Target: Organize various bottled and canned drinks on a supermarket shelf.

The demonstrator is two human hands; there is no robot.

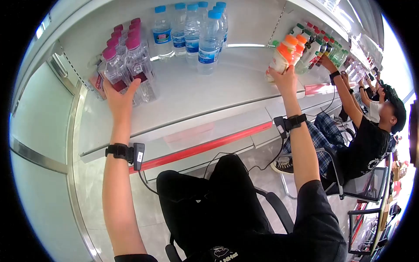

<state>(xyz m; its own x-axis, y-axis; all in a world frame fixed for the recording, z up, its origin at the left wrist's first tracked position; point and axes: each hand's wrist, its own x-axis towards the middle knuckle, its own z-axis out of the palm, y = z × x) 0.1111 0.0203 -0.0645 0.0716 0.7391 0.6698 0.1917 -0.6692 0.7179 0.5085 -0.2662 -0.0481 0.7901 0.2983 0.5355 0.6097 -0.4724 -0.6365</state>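
At the left of the shelf, my left hand is wrapped round the lower part of a clear bottle with a pink cap, thumb on its right side. More pink-capped bottles stand close behind and beside it. My right hand grips an orange-capped bottle with a pale label, low on its body; it leans to the right. A second orange-capped bottle is right behind it. Between my hands, toward the back, is a group of blue-capped water bottles.
The white shelf has a red strip below its front edge. Rows of other bottles fill its right part, where a co-worker's hand reaches in. That person sits on a chair. Cables hang from my wrist straps.
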